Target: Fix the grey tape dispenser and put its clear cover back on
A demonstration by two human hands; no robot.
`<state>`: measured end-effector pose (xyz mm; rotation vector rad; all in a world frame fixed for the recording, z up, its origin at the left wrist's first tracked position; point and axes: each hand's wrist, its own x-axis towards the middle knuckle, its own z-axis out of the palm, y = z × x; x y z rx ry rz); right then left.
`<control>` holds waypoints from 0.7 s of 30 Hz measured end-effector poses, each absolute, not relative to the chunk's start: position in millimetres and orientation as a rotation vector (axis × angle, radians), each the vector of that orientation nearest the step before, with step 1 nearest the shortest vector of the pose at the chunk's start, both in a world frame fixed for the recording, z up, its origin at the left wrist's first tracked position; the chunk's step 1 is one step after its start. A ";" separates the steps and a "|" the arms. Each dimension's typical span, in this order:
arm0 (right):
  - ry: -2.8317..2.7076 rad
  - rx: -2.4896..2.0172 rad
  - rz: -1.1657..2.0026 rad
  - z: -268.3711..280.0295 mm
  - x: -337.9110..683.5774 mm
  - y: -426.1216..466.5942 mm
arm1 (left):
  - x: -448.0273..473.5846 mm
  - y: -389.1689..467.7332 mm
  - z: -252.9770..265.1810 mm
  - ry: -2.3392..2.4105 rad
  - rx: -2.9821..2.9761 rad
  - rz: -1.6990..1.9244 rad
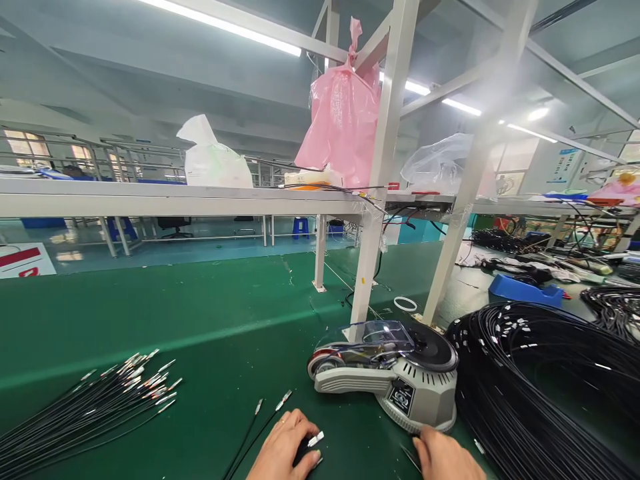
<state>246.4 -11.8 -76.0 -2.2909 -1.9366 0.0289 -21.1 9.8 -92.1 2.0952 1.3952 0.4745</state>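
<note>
two thin black cables with metal tips (270,408) lie loose at the green worktop's (225,313) near edge. the left hand (285,448) is clamped on a black cable bundle (311,448); the right hand (443,457) rests open-fingered beside the grey tape dispenser (395,377). judging by the fanned finished cables (100,400) at the left edge and the big black coil (540,387) at the right edge, much remains.

Fluorescent tube lights (225,27) overhead are supplying bright, even illumination; the nearest strip is clipping to pure white. Further tubes (530,133) at right are blooming into haze, washing out the white frame post (480,160) beside them. Daylight is coming through far windows (27,143) at left, slightly overexposed. The green bench mat (225,313) is carrying a soft sheen along its ridge; shadows are staying faint and diffuse. Wide-angle distortion is bending the shelf edge (150,200) and stretching the corners. The hands at the bottom edge are appearing slightly soft; the background is losing detail
</note>
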 end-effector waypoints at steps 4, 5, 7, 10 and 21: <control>-1.947 -2.287 0.039 -72.3 240.8 -12.8 | -19.2 8.8 -89.3 1.393 2.096 0.508; -1.940 -2.297 0.057 -71.3 245.6 -14.2 | -19.6 9.7 -89.3 1.393 2.102 0.511; -1.906 -2.344 0.093 -69.0 258.6 -17.4 | -21.4 13.0 -89.9 1.385 2.104 0.483; -1.850 -2.420 0.122 -64.9 273.0 -19.8 | -24.3 19.1 -92.3 1.356 2.099 0.454; -1.895 -2.335 0.052 -69.6 235.3 -12.0 | -23.5 22.0 -97.3 1.343 2.133 0.473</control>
